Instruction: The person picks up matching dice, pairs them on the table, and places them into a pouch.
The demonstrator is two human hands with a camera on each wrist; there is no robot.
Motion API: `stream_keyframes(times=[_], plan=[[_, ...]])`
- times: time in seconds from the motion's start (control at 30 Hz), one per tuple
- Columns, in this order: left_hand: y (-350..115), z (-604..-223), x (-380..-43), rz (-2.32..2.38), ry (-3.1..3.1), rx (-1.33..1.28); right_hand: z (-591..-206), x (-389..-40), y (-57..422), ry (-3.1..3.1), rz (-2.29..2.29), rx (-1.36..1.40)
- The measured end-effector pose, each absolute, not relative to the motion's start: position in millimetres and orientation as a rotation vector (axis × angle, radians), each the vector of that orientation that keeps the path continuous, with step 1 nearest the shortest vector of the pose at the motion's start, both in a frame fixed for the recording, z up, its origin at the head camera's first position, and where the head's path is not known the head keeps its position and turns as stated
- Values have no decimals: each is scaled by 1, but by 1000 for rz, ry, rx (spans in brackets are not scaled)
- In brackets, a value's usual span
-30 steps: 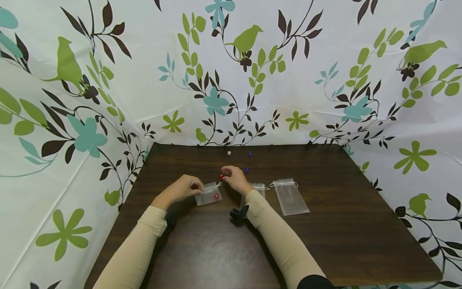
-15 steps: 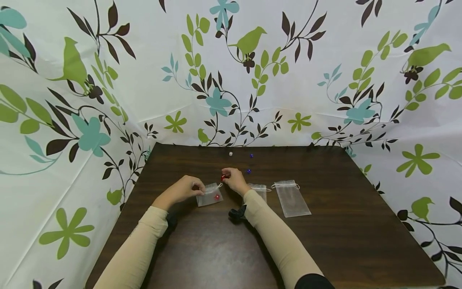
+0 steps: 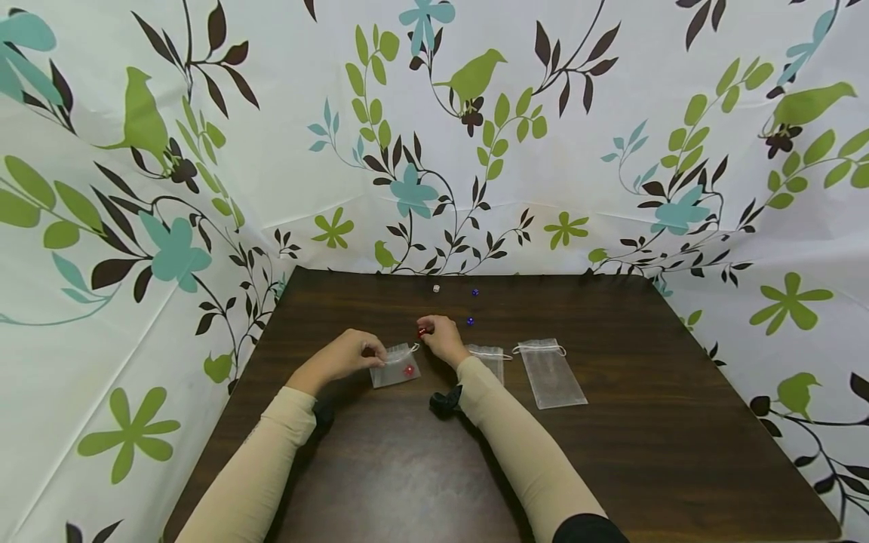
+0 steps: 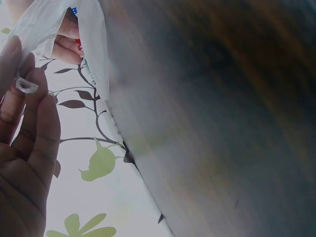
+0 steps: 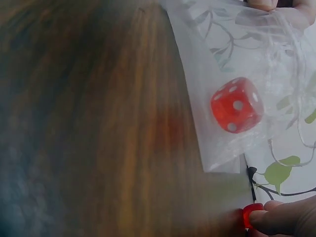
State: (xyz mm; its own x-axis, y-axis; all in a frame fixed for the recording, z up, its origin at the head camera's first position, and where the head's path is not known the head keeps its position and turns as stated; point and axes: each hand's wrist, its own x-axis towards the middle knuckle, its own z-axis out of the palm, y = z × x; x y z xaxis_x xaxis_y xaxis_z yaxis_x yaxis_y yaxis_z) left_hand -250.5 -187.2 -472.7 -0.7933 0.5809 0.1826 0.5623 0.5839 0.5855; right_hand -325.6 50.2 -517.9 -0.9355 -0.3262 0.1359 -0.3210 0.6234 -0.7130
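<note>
Looks like you're at the loading step, left hand [image 3: 344,352] pinching the bag [image 3: 388,375] with 1 red die [image 5: 237,106] inside, right hand [image 3: 443,337] gripping another red die [image 5: 250,210] just beyond it, so next probably needs that bag held open.

Dark wood grain, sheer film, glossy plastic, matt cloth.
Table [image 3: 679,460]: smooth wood-grained face, soft sheen. Left-hand pouch [image 5: 219,157]: thin, translucent, wrinkled. Flat pouch [image 3: 551,378]: similarly sheer, lying smooth. Enclosed red die [image 5: 237,105]: apparently translucent plastic, glossy, rounded edges. Sleeves [image 3: 247,464]: matt, smooth stretch cloth. Printed backdrop [image 3: 611,98]: smooth sheeting, lightly creased.
</note>
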Motion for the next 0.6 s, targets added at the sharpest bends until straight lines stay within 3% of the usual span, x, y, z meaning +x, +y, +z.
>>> stream_keyframes(times=[0.6], plan=[[-187, -474, -252, 1012, 2768, 990, -512, -324, 50, 2826, -1228, -596]])
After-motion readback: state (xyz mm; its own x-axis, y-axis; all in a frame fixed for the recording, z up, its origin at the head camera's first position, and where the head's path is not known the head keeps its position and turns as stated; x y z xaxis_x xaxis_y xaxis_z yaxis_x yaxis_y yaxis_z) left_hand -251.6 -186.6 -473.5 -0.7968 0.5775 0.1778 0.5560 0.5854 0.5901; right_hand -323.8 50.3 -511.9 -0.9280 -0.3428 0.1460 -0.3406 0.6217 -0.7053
